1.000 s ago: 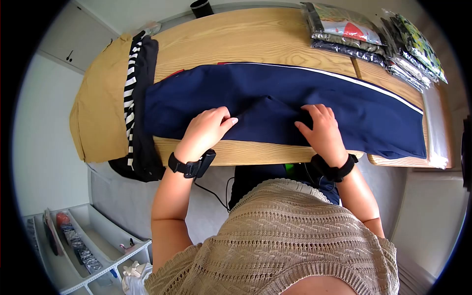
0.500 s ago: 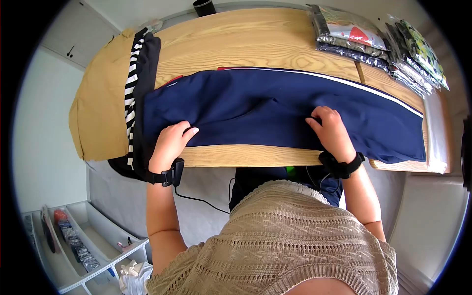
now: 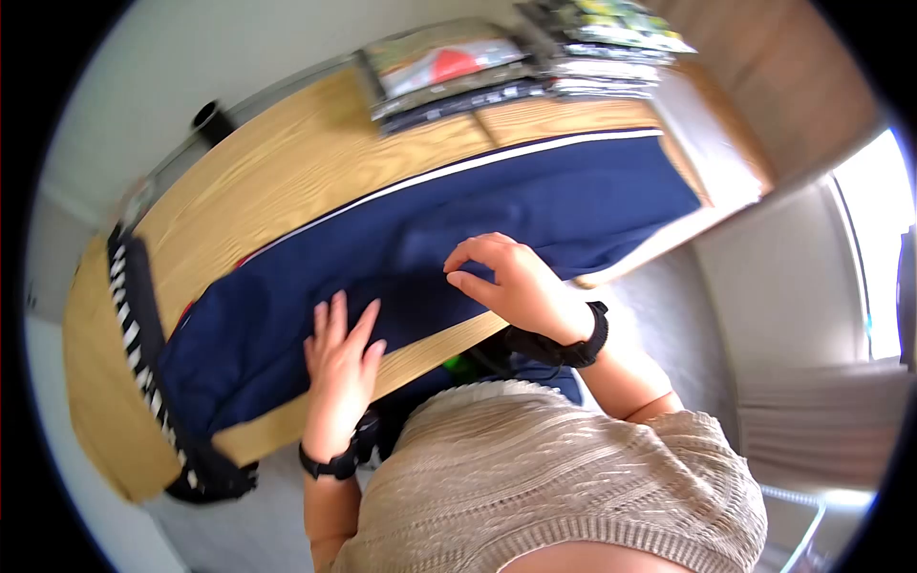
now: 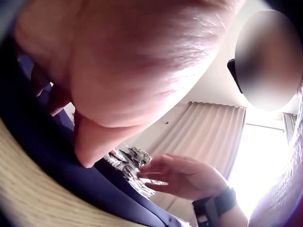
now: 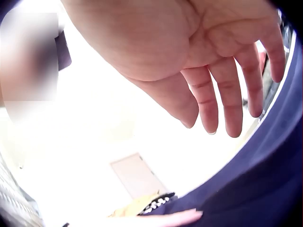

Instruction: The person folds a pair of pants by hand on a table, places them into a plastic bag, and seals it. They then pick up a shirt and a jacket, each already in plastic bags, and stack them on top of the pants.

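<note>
Your left hand (image 3: pixel 339 377) rests on the navy garment (image 3: pixel 592 191), fingers spread flat; your right hand (image 3: pixel 521 291) hovers above it, fingers loosely parted, both empty.

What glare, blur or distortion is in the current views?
Head: fisheye bows the table, plastic packets look smeared, window blown out. Left wrist: same window glare, left hand looms close, oval blurred patch upper right. Right wrist: background nearly white behind right hand, blurred patch upper left.

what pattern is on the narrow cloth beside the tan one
The narrow cloth has black and white stripes, clearest in the head view.
</note>
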`<state>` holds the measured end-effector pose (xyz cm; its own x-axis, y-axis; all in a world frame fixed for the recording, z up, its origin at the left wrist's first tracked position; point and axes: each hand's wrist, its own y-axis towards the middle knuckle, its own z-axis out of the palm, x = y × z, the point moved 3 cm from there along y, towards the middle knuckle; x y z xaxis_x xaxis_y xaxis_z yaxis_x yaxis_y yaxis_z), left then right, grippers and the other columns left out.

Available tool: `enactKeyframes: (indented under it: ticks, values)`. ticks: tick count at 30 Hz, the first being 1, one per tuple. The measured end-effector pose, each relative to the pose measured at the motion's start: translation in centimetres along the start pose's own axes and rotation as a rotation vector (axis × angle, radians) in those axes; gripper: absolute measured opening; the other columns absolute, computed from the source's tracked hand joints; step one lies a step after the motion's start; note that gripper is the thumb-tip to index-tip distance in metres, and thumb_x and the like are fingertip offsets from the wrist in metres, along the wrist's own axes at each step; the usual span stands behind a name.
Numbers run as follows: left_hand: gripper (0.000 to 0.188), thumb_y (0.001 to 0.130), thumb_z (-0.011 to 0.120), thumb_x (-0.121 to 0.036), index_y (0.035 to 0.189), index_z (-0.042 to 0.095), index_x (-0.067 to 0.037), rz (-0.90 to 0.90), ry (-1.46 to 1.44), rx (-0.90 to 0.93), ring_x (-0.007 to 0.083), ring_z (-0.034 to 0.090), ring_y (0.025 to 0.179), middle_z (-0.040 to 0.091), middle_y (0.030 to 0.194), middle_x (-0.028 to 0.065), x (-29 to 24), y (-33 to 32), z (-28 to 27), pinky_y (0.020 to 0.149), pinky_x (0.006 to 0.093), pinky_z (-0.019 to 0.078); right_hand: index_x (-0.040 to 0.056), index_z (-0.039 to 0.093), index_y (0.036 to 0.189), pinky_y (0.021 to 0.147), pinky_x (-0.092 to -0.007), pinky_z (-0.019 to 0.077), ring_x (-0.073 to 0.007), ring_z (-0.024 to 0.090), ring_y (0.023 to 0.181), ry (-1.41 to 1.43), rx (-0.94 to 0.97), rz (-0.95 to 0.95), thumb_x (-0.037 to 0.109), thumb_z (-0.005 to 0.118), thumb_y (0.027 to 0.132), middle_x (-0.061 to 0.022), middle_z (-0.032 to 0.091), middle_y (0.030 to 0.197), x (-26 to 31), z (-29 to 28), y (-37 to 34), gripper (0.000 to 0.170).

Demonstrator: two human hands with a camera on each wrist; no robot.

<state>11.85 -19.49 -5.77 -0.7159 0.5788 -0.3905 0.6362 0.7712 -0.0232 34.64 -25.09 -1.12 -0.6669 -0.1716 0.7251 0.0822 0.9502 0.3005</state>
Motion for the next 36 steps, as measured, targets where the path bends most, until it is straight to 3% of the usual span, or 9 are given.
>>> enactKeyframes:
  ticks: [7, 11, 16, 20, 21, 25, 26, 32, 36]
  values:
    - [0.050, 0.091, 0.051, -0.017, 0.139, 0.040, -0.020, -0.133, 0.058, 0.102, 0.0364, 0.006, 0.141, 0.013, 0.153, 0.0130, -1.2, 0.6, 1.0, 0.105, 0.0653, 0.0128, 0.0003, 0.065, 0.097, 0.076, -0.0273, 0.0478, -0.0145, 0.062, 0.081, -0.344, -0.302, 0.464, 0.015, 0.064, 0.085, -0.0078, 0.067, 0.088, -12.3, -18.7, -5.0, 0.019]
    - [0.050, 0.091, 0.051, -0.017, 0.140, 0.039, -0.022, -0.145, 0.075, 0.108, 0.0359, 0.006, 0.142, 0.013, 0.154, 0.0117, -1.1, 0.7, 1.1, 0.105, 0.0657, 0.0127, -0.0007, 0.064, 0.104, 0.082, -0.0329, 0.0482, -0.0244, 0.062, 0.092, -0.636, -0.443, 0.778, 0.027, 0.075, 0.072, -0.0170, 0.066, 0.099, -27.1, -27.9, -8.9, 0.044]
    - [0.050, 0.091, 0.052, -0.020, 0.139, 0.039, -0.022, -0.126, 0.104, 0.096, 0.0387, 0.008, 0.141, 0.014, 0.153, 0.0135, -1.0, 0.7, 1.4, 0.103, 0.0669, 0.0154, -0.0039, 0.058, 0.114, 0.089, -0.0347, 0.0464, -0.0294, 0.061, 0.100, -0.544, -0.308, 0.951, 0.035, 0.079, 0.066, -0.0196, 0.064, 0.105, -30.6, -30.4, -9.4, 0.065]
    - [0.050, 0.092, 0.051, -0.020, 0.140, 0.038, -0.024, -0.132, 0.111, 0.108, 0.0378, 0.008, 0.141, 0.014, 0.153, 0.0128, -1.1, 0.7, 1.4, 0.104, 0.0667, 0.0152, -0.0029, 0.066, 0.089, 0.048, -0.0342, 0.0455, -0.0203, 0.058, 0.057, -0.307, -0.283, 1.143, 0.027, 0.082, 0.064, -0.0091, 0.063, 0.068, -32.7, -31.3, -8.8, 0.042]
    - [0.049, 0.092, 0.051, -0.020, 0.140, 0.038, -0.024, -0.137, 0.118, 0.105, 0.0378, 0.008, 0.141, 0.014, 0.153, 0.0128, -1.1, 0.8, 1.4, 0.104, 0.0667, 0.0152, -0.0030, 0.065, 0.092, 0.040, -0.0328, 0.0401, -0.0166, 0.054, 0.052, -0.335, -0.276, 1.139, 0.024, 0.080, 0.068, -0.0064, 0.060, 0.066, -30.5, -30.8, -8.0, 0.039]
    - [0.049, 0.094, 0.047, -0.022, 0.142, 0.036, -0.026, -0.158, 0.091, 0.121, 0.0342, 0.004, 0.142, 0.012, 0.154, 0.0092, -0.8, 0.8, 1.7, 0.105, 0.0653, 0.0089, -0.0043, 0.062, 0.106, 0.067, -0.0307, 0.0526, -0.0192, 0.065, 0.073, -0.136, -0.513, 0.645, 0.024, 0.075, 0.076, -0.0122, 0.068, 0.085, -30.3, -32.8, -7.4, 0.042]
    - [0.049, 0.094, 0.047, -0.022, 0.142, 0.036, -0.026, -0.160, 0.095, 0.124, 0.0342, 0.004, 0.142, 0.012, 0.154, 0.0092, -0.9, 0.7, 1.6, 0.105, 0.0653, 0.0089, -0.0037, 0.063, 0.108, 0.079, -0.0286, 0.0510, -0.0212, 0.066, 0.084, -0.182, -0.525, 0.740, 0.027, 0.074, 0.077, -0.0145, 0.068, 0.094, -30.2, -33.7, -8.0, 0.045]
    - [0.050, 0.094, 0.047, -0.022, 0.142, 0.034, -0.026, -0.170, 0.109, 0.136, 0.0343, 0.004, 0.142, 0.012, 0.154, 0.0090, -0.8, 0.9, 1.8, 0.105, 0.0658, 0.0085, 0.0034, 0.067, 0.102, 0.079, -0.0322, 0.0493, -0.0235, 0.064, 0.084, -0.704, -0.506, 0.780, 0.030, 0.070, 0.080, -0.0174, 0.068, 0.092, -32.3, -33.1, -8.9, 0.035]
    - [0.049, 0.094, 0.046, -0.023, 0.142, 0.035, -0.026, -0.170, 0.111, 0.143, 0.0353, 0.005, 0.142, 0.012, 0.154, 0.0098, -1.0, 0.9, 1.7, 0.105, 0.0665, 0.0100, 0.0041, 0.065, 0.102, 0.082, -0.0326, 0.0495, -0.0233, 0.063, 0.090, -0.442, -0.258, 0.333, 0.015, 0.069, 0.079, -0.0117, 0.067, 0.096, -20.5, -24.5, -6.1, 0.026]
